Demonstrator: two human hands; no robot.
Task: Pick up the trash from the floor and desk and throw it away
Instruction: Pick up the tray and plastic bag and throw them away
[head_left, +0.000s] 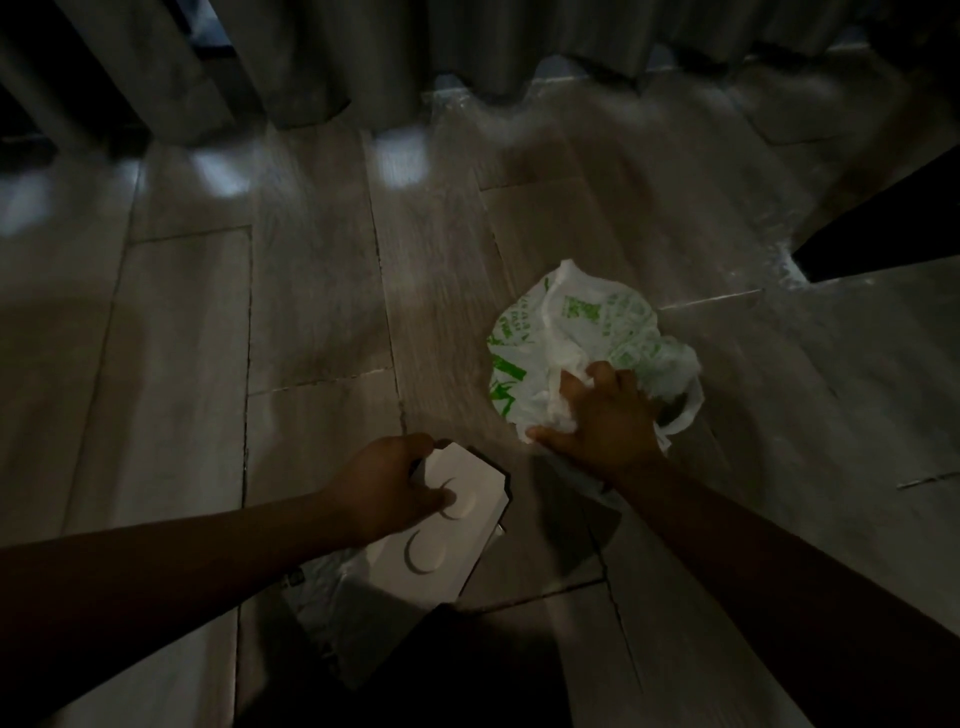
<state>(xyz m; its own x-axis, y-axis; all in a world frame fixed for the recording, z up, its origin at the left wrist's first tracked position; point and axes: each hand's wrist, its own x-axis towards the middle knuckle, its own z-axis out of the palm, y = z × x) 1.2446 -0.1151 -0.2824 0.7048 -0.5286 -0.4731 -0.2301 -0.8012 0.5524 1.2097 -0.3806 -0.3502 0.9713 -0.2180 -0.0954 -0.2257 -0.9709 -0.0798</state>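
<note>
A crumpled white plastic bag with green print (576, 332) lies on the wooden floor right of centre. My right hand (597, 421) grips its near edge, fingers curled into the plastic. Lower, near the middle, my left hand (387, 486) holds a white cardboard box (441, 540) with two crescent cut-outs, thumb on top and fingers round its far edge. A crinkled clear wrapper (327, 597) shows beneath the box. The scene is dim and slightly blurred.
Grey curtains (363, 57) hang along the far side, their hems touching the wooden floor (311, 312). A dark piece of furniture (883, 228) juts in at the right. My own shadow darkens the floor at the bottom.
</note>
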